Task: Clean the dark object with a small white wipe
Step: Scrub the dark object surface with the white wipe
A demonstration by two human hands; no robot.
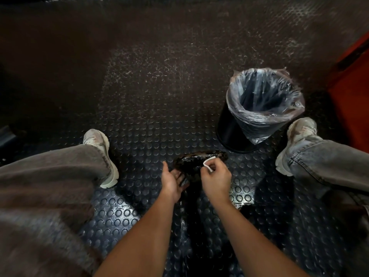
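I look down between my own knees at a studded rubber floor [151,108]. The dark object [196,162], glossy black and rounded, sits low in the middle, just ahead of both my hands; I cannot tell whether it rests on the floor or is held up off it. My left hand [172,181] cups it from below on the near left side, fingers curled under its edge and partly hidden by it. My right hand [215,179] pinches the small white wipe [208,164] between thumb and fingertips, the wipe touching the object's upper right surface.

Around me: a black bin [235,132] lined with a clear plastic bag [265,96] stands upright just beyond and to the right of the object, close but apart from it. My left shoe [103,154] is planted to the left, my right shoe [299,140] beside the bin on its right, both under loose grey jeans. An orange panel [353,92] edges the far right. Nothing lies between my hands and the object; a dark shadow runs under it toward me.
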